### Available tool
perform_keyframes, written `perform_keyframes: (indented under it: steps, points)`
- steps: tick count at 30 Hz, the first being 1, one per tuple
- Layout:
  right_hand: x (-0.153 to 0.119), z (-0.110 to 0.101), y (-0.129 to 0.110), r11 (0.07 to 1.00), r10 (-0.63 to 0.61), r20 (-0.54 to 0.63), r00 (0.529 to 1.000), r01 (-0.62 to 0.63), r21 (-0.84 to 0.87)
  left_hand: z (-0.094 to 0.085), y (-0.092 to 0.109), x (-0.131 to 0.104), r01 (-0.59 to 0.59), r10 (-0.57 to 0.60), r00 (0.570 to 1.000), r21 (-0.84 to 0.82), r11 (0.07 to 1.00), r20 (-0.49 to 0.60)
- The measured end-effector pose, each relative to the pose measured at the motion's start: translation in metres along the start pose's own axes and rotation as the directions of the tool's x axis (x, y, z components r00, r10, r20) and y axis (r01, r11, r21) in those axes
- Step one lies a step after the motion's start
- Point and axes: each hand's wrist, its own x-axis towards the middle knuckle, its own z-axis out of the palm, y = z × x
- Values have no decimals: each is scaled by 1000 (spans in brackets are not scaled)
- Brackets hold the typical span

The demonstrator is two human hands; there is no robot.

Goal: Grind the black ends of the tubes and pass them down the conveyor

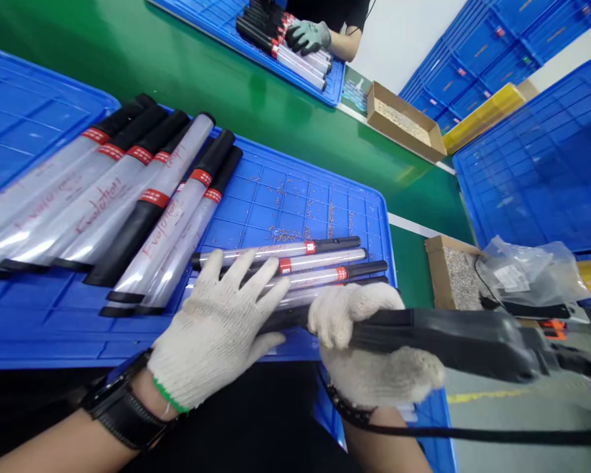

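Observation:
My left hand (221, 328), in a white knit glove, lies with spread fingers on a row of thin clear tubes (295, 264) with black ends and red bands. My right hand (369, 341), also gloved, is wrapped round a long black power tool (443, 338), whose left end is over the lower tubes beside my left hand. A cable runs from near my right wrist to the right. To the left, thicker clear tubes (98, 197) with black caps, red bands and red lettering lie slanted on the blue tray (276, 184).
Across the green table (285, 131), a person's gloved hand rests on similar tubes on another blue tray (201, 20). Cardboard boxes of small parts (404, 125), a plastic bag (526, 269) and blue bins (487, 49) stand to the right.

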Motion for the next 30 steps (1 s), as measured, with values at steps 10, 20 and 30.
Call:
perform_keyframes:
  steps: [10, 20, 30]
  points:
    - [19, 9, 5, 998, 8, 1, 1000, -8, -60, 7, 16, -9, 54, -54, 998, -7, 999, -19]
    - [24, 1, -2, 981, 170, 136, 976, -155, -116, 8, 17, -10, 59, -59, 998, -11, 998, -14]
    - [29, 2, -4, 975, 212, 163, 964, -196, -106, 9, 20, -8, 69, -69, 998, -4, 998, 8]
